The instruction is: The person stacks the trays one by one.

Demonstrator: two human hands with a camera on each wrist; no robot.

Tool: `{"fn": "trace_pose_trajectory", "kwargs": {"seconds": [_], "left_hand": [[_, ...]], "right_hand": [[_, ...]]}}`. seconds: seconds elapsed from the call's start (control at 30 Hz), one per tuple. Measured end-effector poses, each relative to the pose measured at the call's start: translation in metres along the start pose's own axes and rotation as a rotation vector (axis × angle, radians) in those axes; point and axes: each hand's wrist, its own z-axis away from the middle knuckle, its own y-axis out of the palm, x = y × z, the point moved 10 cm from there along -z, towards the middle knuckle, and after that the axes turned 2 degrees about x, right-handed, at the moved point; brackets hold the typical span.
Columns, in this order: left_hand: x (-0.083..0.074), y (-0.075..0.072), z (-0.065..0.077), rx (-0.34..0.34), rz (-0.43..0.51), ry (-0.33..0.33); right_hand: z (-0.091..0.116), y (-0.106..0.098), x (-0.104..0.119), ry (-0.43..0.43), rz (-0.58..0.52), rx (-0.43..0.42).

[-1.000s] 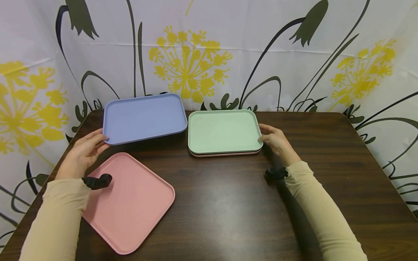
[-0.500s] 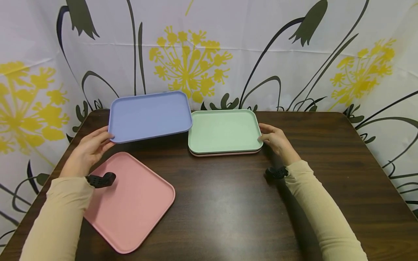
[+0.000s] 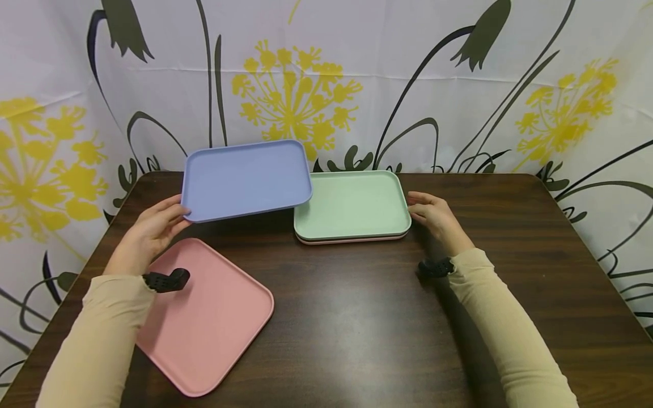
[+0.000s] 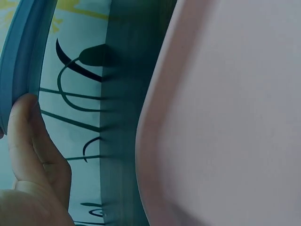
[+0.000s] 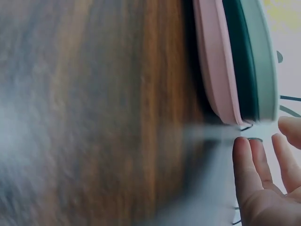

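Observation:
My left hand point(image 3: 150, 232) pinches a blue rectangular tray point(image 3: 245, 182) by its near left corner. Raised above the table and slightly tilted, the tray overlaps the left end of a stack in the head view. On top of that stack is a light green tray point(image 3: 357, 205); in the right wrist view a dark green tray point(image 5: 242, 61) and a pink tray point(image 5: 218, 66) show beneath it. My right hand point(image 3: 437, 222) is beside the stack's right end. Its fingers point(image 5: 244, 165) are extended, and a gap separates them from the trays.
A larger square pink tray point(image 3: 214, 317) lies turned on the left of the dark wooden table point(image 3: 347, 328), under my left wrist. Behind the table's back edge hangs a white curtain point(image 3: 398, 34) with flower prints.
The left hand has carried the blue tray to the right, from beside the stack to partly over it. My right hand has let go of the stack's right end and drawn slightly away.

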Motion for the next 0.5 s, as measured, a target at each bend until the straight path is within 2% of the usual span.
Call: {"fn": "trace_pose_trajectory", "kwargs": {"seconds": [0.3, 0.5], "left_hand": [[0.004, 0.012, -0.001, -0.018, -0.053, -0.02], [0.007, 0.026, -0.003, 0.014, -0.054, -0.032]], "right_hand": [[0.01, -0.012, 0.017, -0.022, -0.032, -0.04], [0.014, -0.01, 0.027, -0.031, -0.06, -0.029]]}}
